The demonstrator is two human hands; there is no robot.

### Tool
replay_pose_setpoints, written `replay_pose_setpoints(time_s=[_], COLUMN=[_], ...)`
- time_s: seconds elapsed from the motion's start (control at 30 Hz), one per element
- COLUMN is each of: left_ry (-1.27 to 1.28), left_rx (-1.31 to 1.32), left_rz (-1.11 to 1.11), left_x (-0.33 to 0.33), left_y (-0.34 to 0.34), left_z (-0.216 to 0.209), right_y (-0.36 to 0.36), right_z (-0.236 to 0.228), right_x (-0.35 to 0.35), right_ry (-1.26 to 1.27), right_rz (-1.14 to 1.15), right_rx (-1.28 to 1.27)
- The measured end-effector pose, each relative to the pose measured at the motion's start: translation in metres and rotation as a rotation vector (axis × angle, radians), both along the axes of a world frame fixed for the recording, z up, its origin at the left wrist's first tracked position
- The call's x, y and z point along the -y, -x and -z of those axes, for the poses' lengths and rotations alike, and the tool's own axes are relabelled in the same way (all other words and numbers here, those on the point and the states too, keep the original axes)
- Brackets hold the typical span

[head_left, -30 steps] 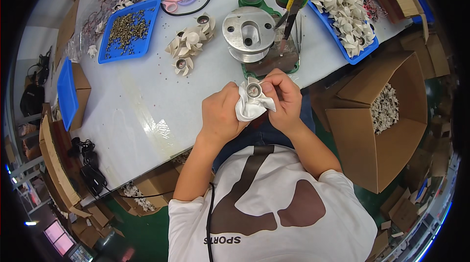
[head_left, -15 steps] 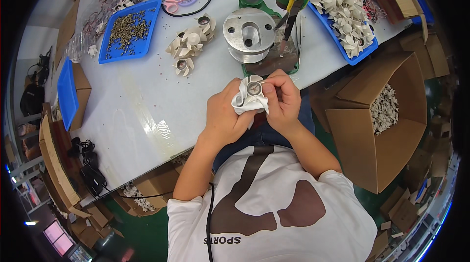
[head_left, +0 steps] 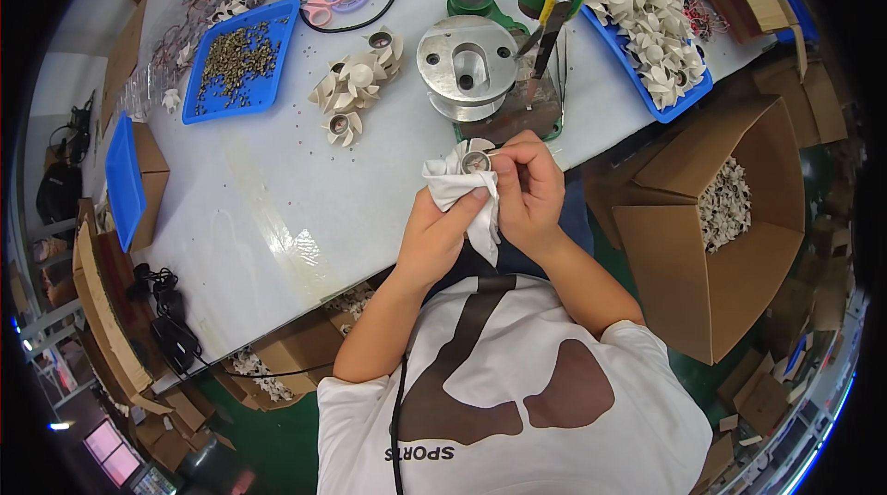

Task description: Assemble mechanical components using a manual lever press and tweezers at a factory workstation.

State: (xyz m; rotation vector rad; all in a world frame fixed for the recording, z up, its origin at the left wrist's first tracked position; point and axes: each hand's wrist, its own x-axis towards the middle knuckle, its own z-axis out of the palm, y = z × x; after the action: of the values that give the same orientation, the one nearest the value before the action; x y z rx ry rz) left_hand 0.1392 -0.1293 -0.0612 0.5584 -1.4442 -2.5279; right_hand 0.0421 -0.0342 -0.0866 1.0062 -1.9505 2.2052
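Close to the table's front edge, a small white fan impeller (head_left: 476, 161) with a dark round hub is held up between both hands. My right hand (head_left: 532, 195) pinches the impeller's right side between thumb and fingertips. My left hand (head_left: 432, 234) is closed on a white cloth (head_left: 450, 186), its thumb pressing the cloth against the impeller's lower left; the left fingers are mostly hidden under the cloth. A corner of the cloth hangs down below. Just beyond the hands stands a green press with a round metal fixture (head_left: 467, 70).
Several loose impellers (head_left: 358, 74) lie left of the fixture. A blue tray (head_left: 194, 88) holds small brass-coloured parts; another blue tray (head_left: 679, 111) is heaped with impellers. Pink scissors (head_left: 319, 11) lie at the back. An open cardboard box (head_left: 665, 245) with white parts stands at right.
My left hand has shifted down, with its thumb now on the cloth. More of the cloth shows, spread to the left and hanging lower. The right hand keeps its pinch on the impeller.
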Motion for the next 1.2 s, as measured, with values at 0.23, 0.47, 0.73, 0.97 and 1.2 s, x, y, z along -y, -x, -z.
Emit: replay_pose_setpoints(time_s=[0.23,0.47,0.73,0.97,1.2], left_ry=[-0.254,-0.329,-0.206,-0.150,-0.165], left_rx=[0.075,0.131,0.024,-0.031,0.011], left_rz=[-0.077,-0.103,-0.088,-0.061,-0.032], left_x=[-0.002,0.001,-0.002,0.000,0.002], left_y=[0.002,0.001,-0.002,-0.003,-0.001], left_z=[-0.007,-0.010,0.002,0.009,0.001], right_y=[0.002,0.000,-0.005,0.005,-0.008], right_z=[-0.001,-0.005,-0.038,-0.020,-0.043], right_x=[-0.001,-0.002,-0.015,-0.023,-0.021], right_ry=[-0.020,0.014,-0.293,-0.250,-0.341], right_rz=[-0.040,-0.043,-0.028,-0.124,-0.080], right_rx=[0.015,0.094,-0.283,-0.581,-0.440])
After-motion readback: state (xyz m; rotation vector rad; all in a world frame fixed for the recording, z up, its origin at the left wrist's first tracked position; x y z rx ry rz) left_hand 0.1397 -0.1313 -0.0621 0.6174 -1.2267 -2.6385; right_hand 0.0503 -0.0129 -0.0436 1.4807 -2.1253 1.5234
